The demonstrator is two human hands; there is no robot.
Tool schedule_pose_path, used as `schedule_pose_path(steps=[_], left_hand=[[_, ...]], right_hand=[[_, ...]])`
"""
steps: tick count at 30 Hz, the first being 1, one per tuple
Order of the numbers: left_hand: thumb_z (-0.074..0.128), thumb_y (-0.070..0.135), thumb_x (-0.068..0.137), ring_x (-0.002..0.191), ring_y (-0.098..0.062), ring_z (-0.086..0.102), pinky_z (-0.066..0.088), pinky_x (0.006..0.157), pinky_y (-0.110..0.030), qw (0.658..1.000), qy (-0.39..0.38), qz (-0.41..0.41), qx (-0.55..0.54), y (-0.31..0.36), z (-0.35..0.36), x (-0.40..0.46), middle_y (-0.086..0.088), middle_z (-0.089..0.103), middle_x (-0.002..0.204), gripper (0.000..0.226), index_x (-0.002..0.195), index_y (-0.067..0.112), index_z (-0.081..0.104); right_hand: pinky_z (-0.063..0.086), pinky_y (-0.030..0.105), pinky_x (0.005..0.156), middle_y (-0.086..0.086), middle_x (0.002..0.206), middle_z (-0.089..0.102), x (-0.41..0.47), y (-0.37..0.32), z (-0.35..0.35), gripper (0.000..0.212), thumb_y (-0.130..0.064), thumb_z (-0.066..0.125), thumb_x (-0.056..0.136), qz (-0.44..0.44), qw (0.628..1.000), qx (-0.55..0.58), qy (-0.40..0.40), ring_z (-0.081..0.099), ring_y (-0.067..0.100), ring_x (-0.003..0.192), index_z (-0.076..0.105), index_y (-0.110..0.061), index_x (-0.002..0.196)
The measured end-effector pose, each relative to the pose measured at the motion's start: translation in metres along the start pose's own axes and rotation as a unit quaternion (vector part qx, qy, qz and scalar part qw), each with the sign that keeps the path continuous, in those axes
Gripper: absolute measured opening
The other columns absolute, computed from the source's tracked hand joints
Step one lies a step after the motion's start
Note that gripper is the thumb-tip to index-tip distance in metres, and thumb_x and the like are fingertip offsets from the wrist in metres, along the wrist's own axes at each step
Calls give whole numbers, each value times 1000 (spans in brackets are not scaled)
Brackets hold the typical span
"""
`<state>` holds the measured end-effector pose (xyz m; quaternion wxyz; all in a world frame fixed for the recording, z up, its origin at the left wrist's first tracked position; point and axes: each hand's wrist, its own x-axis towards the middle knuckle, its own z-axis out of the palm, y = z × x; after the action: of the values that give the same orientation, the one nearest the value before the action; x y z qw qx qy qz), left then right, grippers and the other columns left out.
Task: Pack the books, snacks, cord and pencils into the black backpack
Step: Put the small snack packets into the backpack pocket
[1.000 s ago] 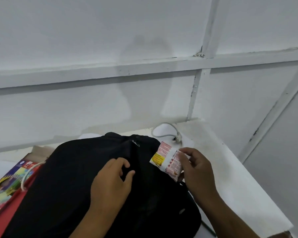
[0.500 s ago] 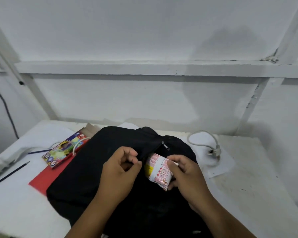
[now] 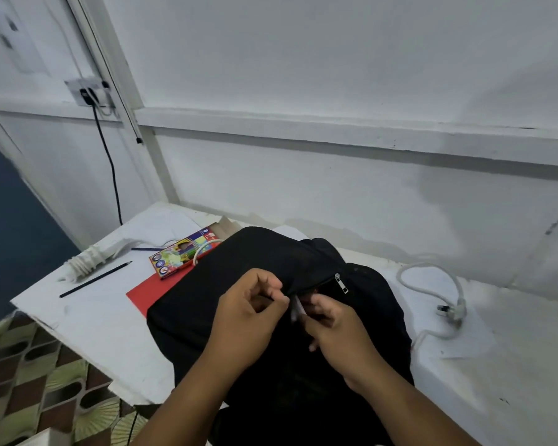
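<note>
Black backpack (image 3: 239, 284), both hands pinching, right hand (image 3: 339, 329) seemingly on snack packet (image 3: 296, 309)

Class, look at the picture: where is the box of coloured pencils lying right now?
In the head view, the pencil box lies on the white table left of the black backpack, beside the red book.

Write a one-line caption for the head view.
Both hands tuck a snack packet into the black backpack.
</note>
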<state>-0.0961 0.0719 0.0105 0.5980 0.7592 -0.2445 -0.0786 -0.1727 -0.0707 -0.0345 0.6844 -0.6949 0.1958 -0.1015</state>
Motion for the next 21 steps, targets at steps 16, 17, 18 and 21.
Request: schedule_pose_path(steps=[16,17,18,21], left_hand=[[71,11,89,79,-7,69,55,75,-22,996,-69,-16,58,-19,5,-3,11,71,87,17,95,26,69],[69,12,91,81,-7,70,57,78,-24,994,-88,-16,63,-23,5,-3,13,72,90,18,99,27,70],[67,12,93,84,-6,71,58,80,-26,992,-108,-12,70,-26,5,-3,13,73,92,19,102,28,71],[58,6,98,91,-6,72,58,85,-27,985,-162,-15,59,-30,0,-1,10,73,100,29,109,29,71]], right_hand=[[53,24,65,4,85,76,-5,0,9,25,-1,53,97,53,996,63,33,70,12,75,76,-10,99],[54,26,64,5,88,76,-7,1,6,24,-3,54,98,66,995,64,50,69,13,73,76,-12,103],[54,28,64,5,90,76,-9,4,3,23,-4,55,98,78,992,72,72,68,15,72,75,-13,106],[55,31,64,1,95,77,-16,9,-5,23,-4,56,96,68,984,84,140,72,21,76,73,-18,105]])
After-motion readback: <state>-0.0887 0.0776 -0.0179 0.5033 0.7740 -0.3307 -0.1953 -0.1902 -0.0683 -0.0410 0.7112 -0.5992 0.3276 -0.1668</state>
